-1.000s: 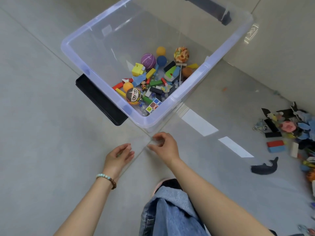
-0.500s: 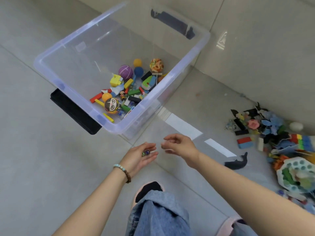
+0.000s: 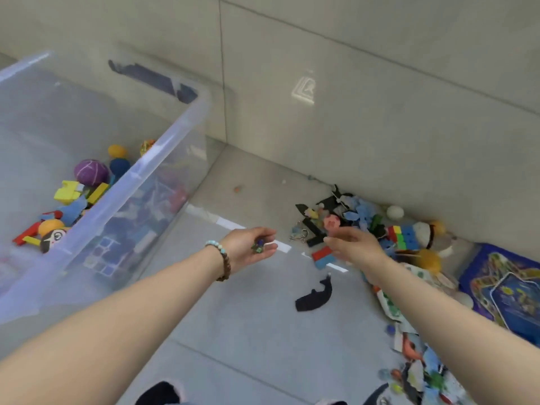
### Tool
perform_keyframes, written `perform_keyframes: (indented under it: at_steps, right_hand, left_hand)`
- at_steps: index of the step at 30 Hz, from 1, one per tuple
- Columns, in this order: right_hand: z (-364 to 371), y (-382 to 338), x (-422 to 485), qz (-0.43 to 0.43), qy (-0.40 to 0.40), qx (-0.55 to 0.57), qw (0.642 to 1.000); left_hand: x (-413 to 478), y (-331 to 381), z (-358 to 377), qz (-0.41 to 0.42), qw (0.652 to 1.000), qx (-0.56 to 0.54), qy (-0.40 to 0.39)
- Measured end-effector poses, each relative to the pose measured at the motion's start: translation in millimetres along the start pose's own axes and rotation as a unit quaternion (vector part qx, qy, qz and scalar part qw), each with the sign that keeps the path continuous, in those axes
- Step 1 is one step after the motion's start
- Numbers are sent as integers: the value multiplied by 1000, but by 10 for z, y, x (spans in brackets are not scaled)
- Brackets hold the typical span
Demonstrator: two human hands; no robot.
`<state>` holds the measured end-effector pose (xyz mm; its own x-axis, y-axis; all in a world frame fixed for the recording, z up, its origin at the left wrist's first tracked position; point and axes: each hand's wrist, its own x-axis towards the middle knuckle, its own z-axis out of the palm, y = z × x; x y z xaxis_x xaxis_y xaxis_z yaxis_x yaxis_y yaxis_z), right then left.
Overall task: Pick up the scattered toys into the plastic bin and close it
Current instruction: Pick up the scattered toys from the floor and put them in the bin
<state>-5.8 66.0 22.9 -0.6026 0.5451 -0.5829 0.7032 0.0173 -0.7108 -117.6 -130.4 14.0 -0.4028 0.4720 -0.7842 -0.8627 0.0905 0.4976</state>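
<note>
The clear plastic bin stands open at the left, with balls, blocks and a cartoon-face ball lying in its bottom. My left hand is cupped palm-up to the right of the bin, holding small marbles. My right hand reaches out, fingers apart and blurred, over a red and blue block at the edge of the scattered toy pile along the wall. A black whale shape lies on the floor in front of the pile.
A tiled wall rises right behind the pile. A blue game box lies at the far right. More toy pieces are strewn at the lower right. My knee and shoe show at the bottom edge.
The view has swung right, away from the bin and toward the pile. My left hand turned palm-up with marbles in it. My right hand moved right, toward the toys by the wall.
</note>
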Motion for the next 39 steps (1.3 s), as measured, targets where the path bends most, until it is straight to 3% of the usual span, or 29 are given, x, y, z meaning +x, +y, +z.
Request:
perform_keyframes:
  at_steps: [3, 9, 12, 20, 32, 36, 39]
  right_hand:
    - [282, 159, 224, -5, 9, 45, 999]
    - [687, 82, 571, -108, 6, -70, 992]
    - [791, 100, 702, -140, 48, -163, 976]
    - [991, 37, 852, -162, 63, -178, 968]
    - [1376, -84, 761, -115, -34, 13, 993]
    - [1387, 105, 589, -161, -105, -24, 981]
    - [1379, 320, 458, -219, -110, -103, 964]
  left_hand:
    - [276, -35, -8, 21, 998, -38, 35]
    - [524, -122, -297, 43, 993, -71, 86]
    - [605, -103, -374, 33, 993, -85, 78]
    - [759, 21, -428, 27, 992, -110, 57]
    - [660, -53, -583, 60, 983, -160, 66]
    - [599, -55, -665, 58, 979, -186, 67]
    - [505, -145, -807, 37, 983, -167, 68]
